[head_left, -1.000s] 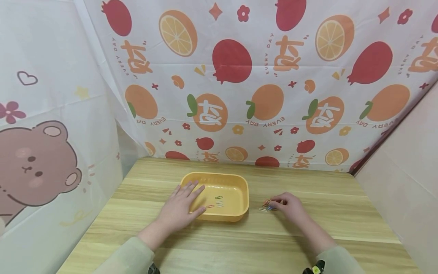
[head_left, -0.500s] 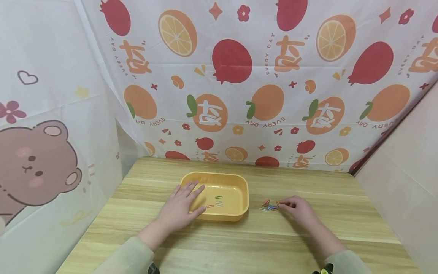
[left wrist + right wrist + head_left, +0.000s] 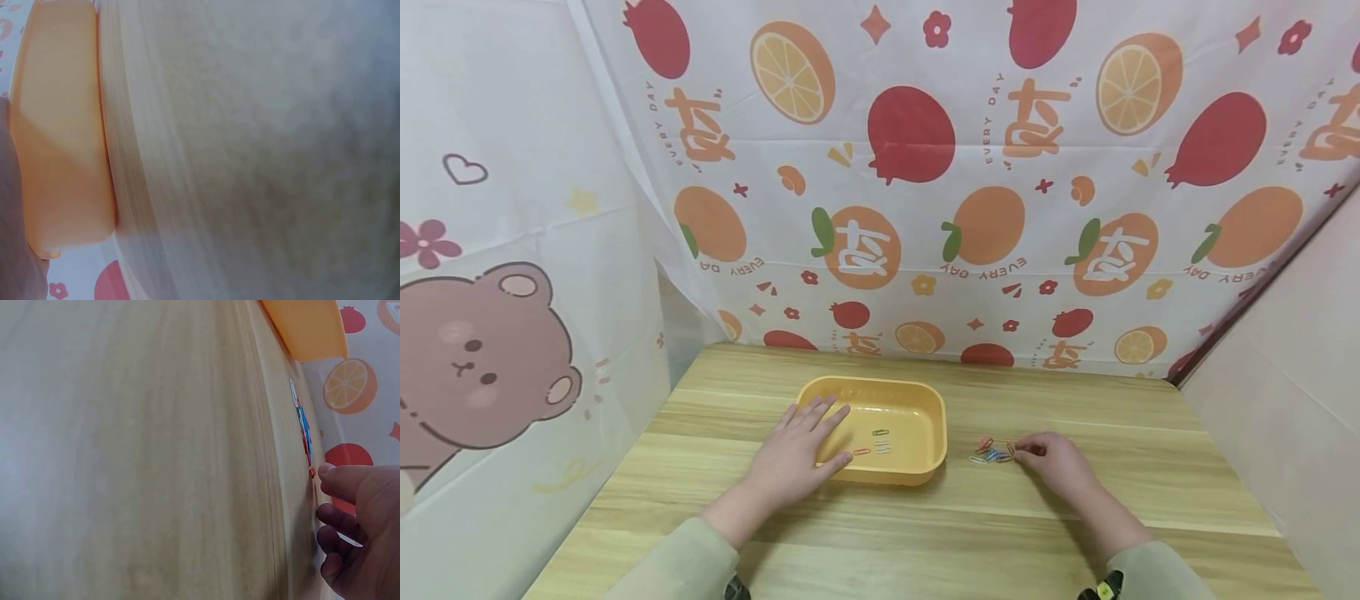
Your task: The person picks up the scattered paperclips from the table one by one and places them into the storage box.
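My left hand (image 3: 793, 454) lies with spread fingers over the left side of a yellow plastic tray (image 3: 942, 433). Inside that tray are a green paper clip (image 3: 881, 432), a red paper clip (image 3: 861, 452) and whitish paper clips (image 3: 882, 447). On the table right of the tray, my right hand (image 3: 1056, 462) pinches an orange paper clip (image 3: 1011, 449) between thumb and fingertips, at the right edge of a small pile. Blue paper clips (image 3: 993, 455), a red one (image 3: 984, 445) and a white one (image 3: 977, 460) make up the pile. The right wrist view shows the thumb (image 3: 340, 480) beside the clips.
A wooden table (image 3: 895, 533) carries everything. Behind it hangs a white cloth (image 3: 820, 317) printed with fruit, and a bear-print cloth (image 3: 610, 275) covers the left side. A pale panel (image 3: 1285, 400) stands on the right.
My right hand has moved from over the pile a little to the right, and an orange paper clip now shows at its fingertips. The left hand and the tray have stayed in place.
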